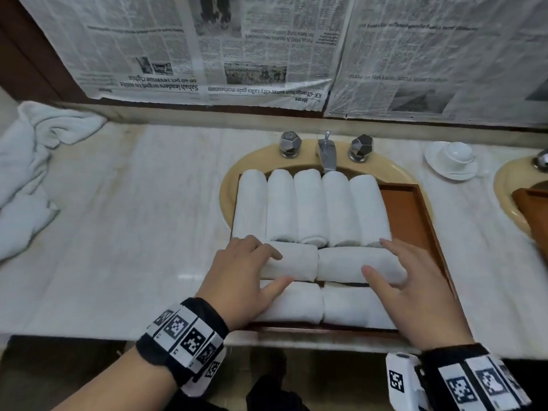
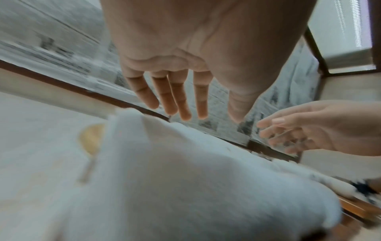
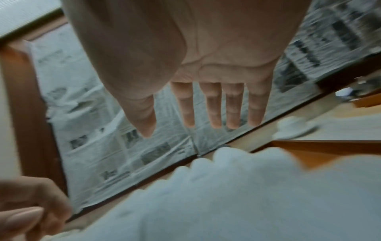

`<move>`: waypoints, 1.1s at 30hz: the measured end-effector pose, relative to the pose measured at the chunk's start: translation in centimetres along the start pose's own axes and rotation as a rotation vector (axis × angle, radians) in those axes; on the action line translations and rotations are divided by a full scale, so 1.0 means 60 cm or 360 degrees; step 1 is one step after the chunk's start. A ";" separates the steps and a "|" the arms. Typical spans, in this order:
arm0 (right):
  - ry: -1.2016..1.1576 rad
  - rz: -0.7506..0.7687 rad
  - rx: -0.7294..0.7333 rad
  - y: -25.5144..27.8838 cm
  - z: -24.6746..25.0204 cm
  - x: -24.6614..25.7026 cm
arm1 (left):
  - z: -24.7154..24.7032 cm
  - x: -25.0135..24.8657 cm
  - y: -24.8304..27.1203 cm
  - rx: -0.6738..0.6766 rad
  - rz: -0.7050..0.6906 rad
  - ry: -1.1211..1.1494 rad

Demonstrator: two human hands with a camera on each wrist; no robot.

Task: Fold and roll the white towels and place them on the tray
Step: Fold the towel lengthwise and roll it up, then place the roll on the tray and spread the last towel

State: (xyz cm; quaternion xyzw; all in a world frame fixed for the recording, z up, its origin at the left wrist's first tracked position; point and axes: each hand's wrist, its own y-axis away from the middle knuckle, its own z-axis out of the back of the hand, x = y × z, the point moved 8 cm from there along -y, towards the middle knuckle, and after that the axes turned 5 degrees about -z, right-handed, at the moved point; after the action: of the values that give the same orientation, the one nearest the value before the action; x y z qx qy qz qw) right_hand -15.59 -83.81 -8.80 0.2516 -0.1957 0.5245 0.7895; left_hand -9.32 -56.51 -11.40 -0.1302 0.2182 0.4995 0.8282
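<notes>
A brown wooden tray [image 1: 406,221] lies across the sink and holds several rolled white towels. Its back row [image 1: 311,206] stands lengthwise, with two crosswise rolls in the middle and two in front [image 1: 296,304]. My left hand [image 1: 267,269] is spread over the middle left roll [image 1: 299,262]. My right hand [image 1: 394,268] is spread over the middle right roll [image 1: 341,264]. In the wrist views the fingers of the left hand [image 2: 185,106] and the right hand [image 3: 206,117] are straight above a towel [image 2: 164,179] and grip nothing. Whether they touch it I cannot tell.
A heap of loose white towels [image 1: 26,161] lies at the counter's far left. A tap [image 1: 326,152] with two knobs stands behind the tray. A white cup on a saucer [image 1: 452,158] sits at the right. A second sink and tray [image 1: 530,203] are at the right edge. Newspaper [image 1: 267,48] covers the wall behind.
</notes>
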 end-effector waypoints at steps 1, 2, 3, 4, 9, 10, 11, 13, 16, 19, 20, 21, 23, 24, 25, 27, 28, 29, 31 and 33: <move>-0.0013 0.0085 0.0009 -0.001 -0.008 0.040 | 0.025 0.027 0.007 -0.0077 0.0057 0.0009; -0.0036 0.0171 0.0036 -0.002 -0.020 0.081 | 0.051 0.057 0.017 -0.0150 0.0120 0.0006; -0.0063 0.0269 0.0079 -0.002 -0.034 0.126 | 0.077 0.089 0.029 -0.0216 0.0189 0.0000; -0.0081 0.0367 0.0129 -0.003 -0.051 0.174 | 0.105 0.125 0.044 -0.0286 0.0266 -0.0004; 0.0144 0.0881 0.0398 0.002 -0.164 0.430 | 0.253 0.337 0.165 -0.0682 0.0749 -0.0003; 0.0237 0.0971 0.0460 0.004 -0.193 0.482 | 0.278 0.383 0.196 -0.0755 0.0845 -0.0003; 0.0330 0.1051 0.0515 0.005 -0.223 0.532 | 0.300 0.429 0.226 -0.0816 0.0938 0.0000; 0.0467 0.1170 0.0603 0.004 -0.290 0.628 | 0.336 0.525 0.288 -0.0903 0.1135 -0.0002; 0.0661 0.1273 0.0729 0.000 -0.416 0.754 | 0.376 0.659 0.373 -0.0914 0.1438 -0.0108; 0.0850 0.1347 0.0832 -0.005 -0.554 0.849 | 0.385 0.772 0.427 -0.0768 0.1646 -0.0174; 0.0902 0.1367 0.0857 -0.006 -0.598 0.875 | 0.382 0.807 0.438 -0.0717 0.1672 -0.0159; 0.0944 0.1386 0.0883 -0.006 -0.641 0.899 | 0.377 0.839 0.443 -0.0671 0.1669 -0.0136; 0.0996 0.1402 0.0951 -0.004 -0.719 0.935 | 0.364 0.894 0.444 -0.0566 0.1624 -0.0107; 0.1024 0.1397 0.0988 -0.002 -0.755 0.946 | 0.357 0.912 0.442 -0.0505 0.1599 -0.0111; 0.1059 0.1389 0.1027 0.002 -0.787 0.955 | 0.350 0.927 0.439 -0.0434 0.1573 -0.0125; 0.1151 0.1381 0.1101 0.011 -0.844 0.963 | 0.336 0.942 0.432 -0.0261 0.1495 -0.0201; 0.1211 0.1390 0.1128 0.016 -0.868 0.963 | 0.332 0.945 0.429 -0.0195 0.1445 -0.0253; 0.1278 0.1409 0.1147 0.020 -0.890 0.962 | 0.329 0.945 0.430 -0.0165 0.1399 -0.0281; 0.1377 0.1460 0.1140 0.026 -0.925 0.957 | 0.333 0.944 0.436 -0.0207 0.1338 -0.0300; 0.1417 0.1511 0.1047 0.027 -0.942 0.954 | 0.341 0.940 0.448 -0.0295 0.1315 -0.0317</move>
State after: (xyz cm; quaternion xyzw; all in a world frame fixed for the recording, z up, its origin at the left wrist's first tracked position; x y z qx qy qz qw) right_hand 6.85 -7.44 -20.73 0.1267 0.2237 0.8948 0.3651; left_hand -5.48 8.37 -21.25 -0.0570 0.1252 0.8166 0.5606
